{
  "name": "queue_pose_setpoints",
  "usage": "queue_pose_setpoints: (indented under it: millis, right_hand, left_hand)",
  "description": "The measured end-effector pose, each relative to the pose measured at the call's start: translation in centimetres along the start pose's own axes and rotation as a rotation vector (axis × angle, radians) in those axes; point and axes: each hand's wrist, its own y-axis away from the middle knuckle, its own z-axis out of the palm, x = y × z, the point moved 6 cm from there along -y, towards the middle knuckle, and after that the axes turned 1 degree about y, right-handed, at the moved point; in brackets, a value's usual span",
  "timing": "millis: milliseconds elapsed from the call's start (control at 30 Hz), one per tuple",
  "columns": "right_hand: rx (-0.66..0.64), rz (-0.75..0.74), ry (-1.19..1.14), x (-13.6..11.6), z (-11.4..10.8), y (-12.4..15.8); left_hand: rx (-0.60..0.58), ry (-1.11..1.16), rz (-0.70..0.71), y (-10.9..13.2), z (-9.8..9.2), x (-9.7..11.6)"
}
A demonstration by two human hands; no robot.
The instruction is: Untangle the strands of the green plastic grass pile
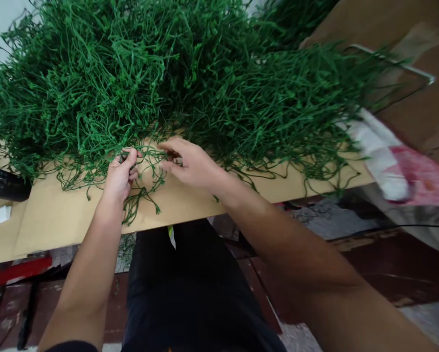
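A big tangled heap of green artificial plant stems (131, 73) covers the back of the cardboard-topped table (54, 215). My left hand (121, 173) is closed on a few thin green stems (131, 208), whose ends hang below it onto the cardboard. Close by on the right, my right hand (188, 161) reaches in at the front of the heap, thumb and fingers apart and curved around loose strands. Whether it grips any of them I cannot make out.
A black cylindrical container (6, 183) lies at the left edge near a white paper scrap (1, 215). To the right are a pink and white cloth (417, 176), a bent metal rod (413, 73) and a large brown cardboard sheet (417, 117).
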Motion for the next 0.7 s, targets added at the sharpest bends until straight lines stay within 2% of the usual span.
queue_pose_setpoints:
  millis: [133, 233, 467, 567, 700]
  right_hand:
    - [0.077, 0.056, -0.078, 0.2, -1.8, -0.3]
    - [0.108, 0.036, -0.102, -0.2, -2.7, 0.3]
    - [0.176, -0.158, 0.044, -3.5, -2.3, 2.5]
    - [0.191, -0.189, 0.082, -4.4, -2.5, 3.1]
    - [0.177, -0.193, 0.129, -4.7, -2.8, 3.8]
  left_hand:
    - [0.065, 0.010, 0.001, 0.0, -0.6, 0.1]
    - [0.094, -0.042, -0.022, -0.2, -0.7, -0.2]
    - [0.177, -0.130, -0.024, -0.6, -0.3, -0.7]
    - [0.191, -0.173, -0.019, -0.8, 0.0, -1.0]
    - [0.169, -0.256, 0.058, -1.0, 0.2, -1.1]
